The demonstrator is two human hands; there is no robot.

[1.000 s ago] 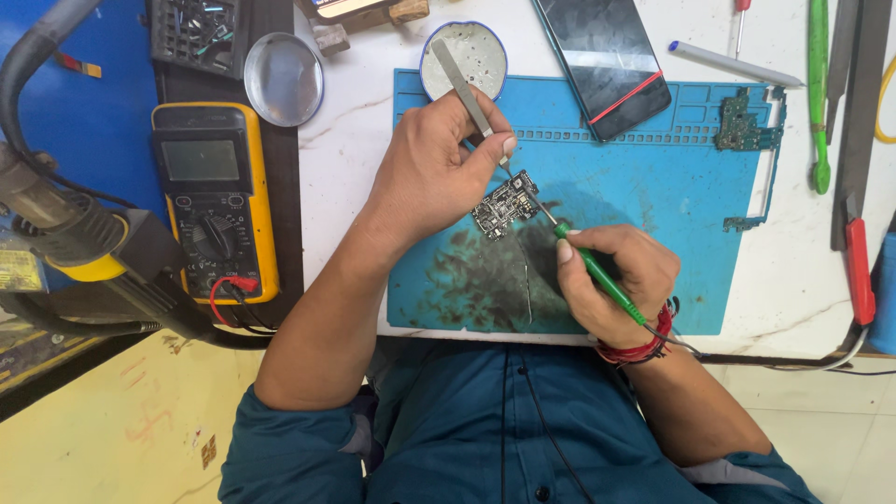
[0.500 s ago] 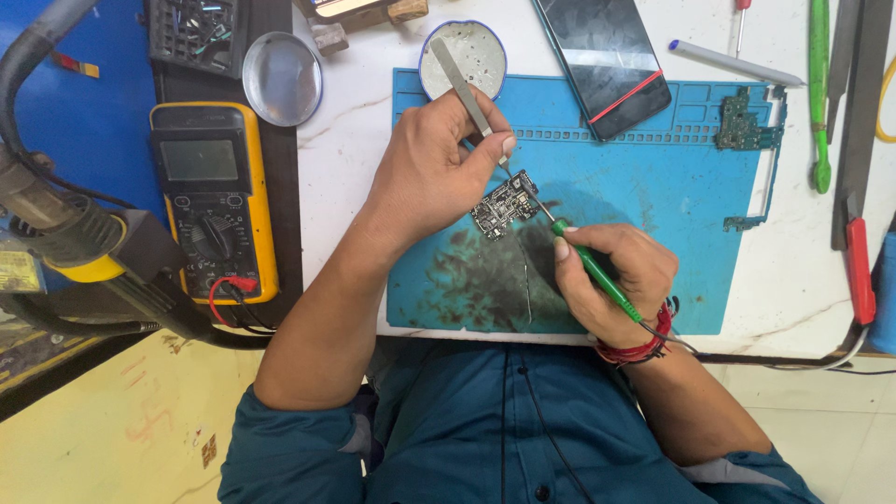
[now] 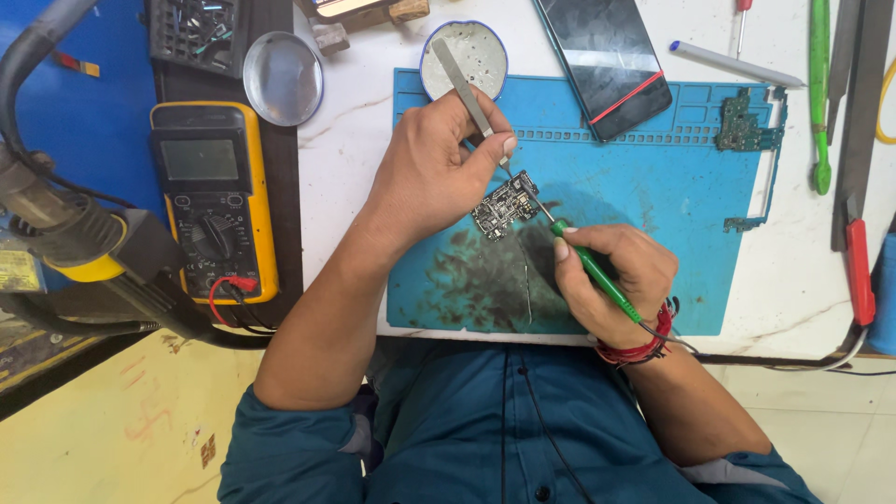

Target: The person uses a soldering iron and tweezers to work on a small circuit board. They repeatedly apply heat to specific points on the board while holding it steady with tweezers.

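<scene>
A small dark circuit board point(image 3: 504, 204) lies on the blue work mat point(image 3: 653, 205). My left hand point(image 3: 431, 173) grips metal tweezers point(image 3: 467, 86), whose tips reach down to the board's top edge. My right hand point(image 3: 611, 278) holds a green-handled soldering iron point(image 3: 588, 264) like a pen, its thin metal tip touching the board's right corner. A red thread band circles my right wrist, and the iron's cord runs off to the right.
A yellow multimeter point(image 3: 213, 201) sits at the left beside a hot-air tool point(image 3: 84, 243). A round tin point(image 3: 465, 54), a lid point(image 3: 283, 77), a phone point(image 3: 605, 58), a green circuit board point(image 3: 742, 121), a pen, screwdrivers and red-handled pliers point(image 3: 859, 266) ring the mat.
</scene>
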